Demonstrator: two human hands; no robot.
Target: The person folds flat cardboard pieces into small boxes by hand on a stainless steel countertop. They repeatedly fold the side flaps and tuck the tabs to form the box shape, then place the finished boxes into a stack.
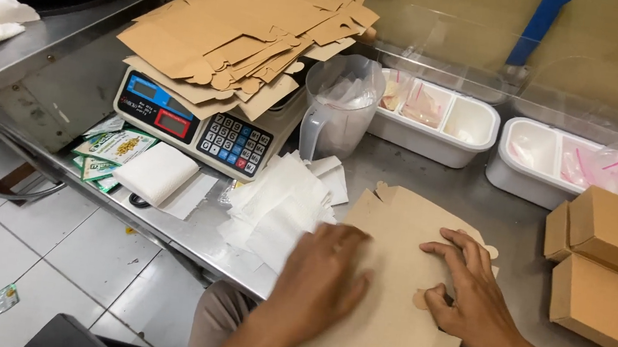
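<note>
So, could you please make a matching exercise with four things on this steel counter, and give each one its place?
Things:
1. flat brown cardboard box blank
2. stack of unfolded brown cardboard blanks
3. clear plastic jug
4. folded brown cardboard boxes

Places:
A. at the right edge
B. under both hands
C. on the digital weighing scale
D. beside the white divided tray

Pairs: 1-B, 2-C, 3-D, 4-A

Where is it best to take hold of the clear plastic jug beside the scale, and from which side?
Probably by the handle of the clear plastic jug, which sticks out on its left, scale-facing side at. Come from the front left; the white compartment tray crowds its right.
</note>
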